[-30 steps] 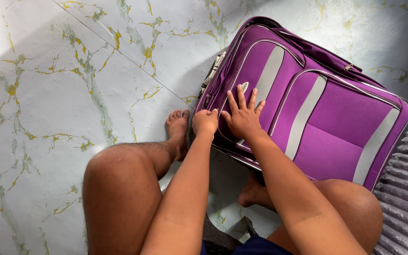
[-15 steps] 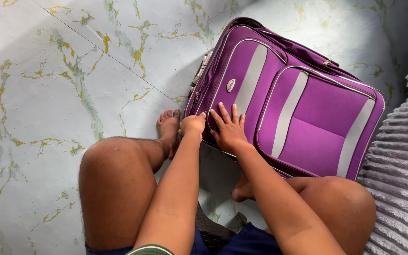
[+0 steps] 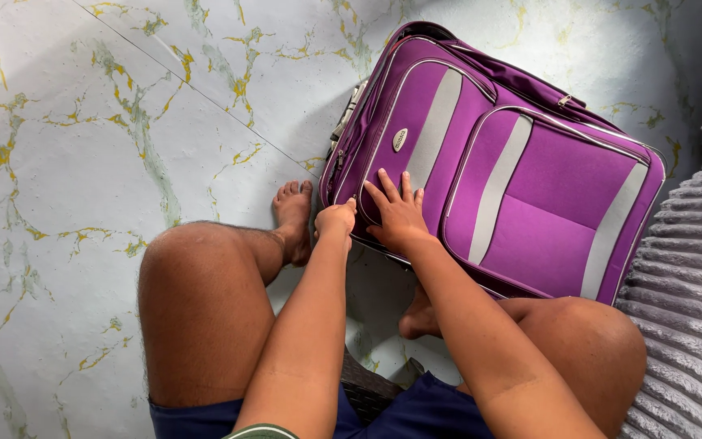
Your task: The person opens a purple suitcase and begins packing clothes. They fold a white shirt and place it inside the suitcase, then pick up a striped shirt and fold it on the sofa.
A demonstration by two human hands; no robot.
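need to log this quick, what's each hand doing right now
Left hand: closed in a fist at the near corner edge of the purple suitcase; what the fingers pinch cannot be told.
Right hand: open, pressed flat on the suitcase front.

Person wearing dark navy shorts (image 3: 416,415); arms showing bare, sleeveless to elbow; left hand (image 3: 335,220), right hand (image 3: 400,218) ringless; feet going unshod.

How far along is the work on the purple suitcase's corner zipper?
Done: the suitcase lies flat on the marble floor, its front pockets shut. In hand: the right hand presses flat on the lid; the left hand pinches at the near corner edge, pull hidden. Left: whether that edge is zipped cannot be told.
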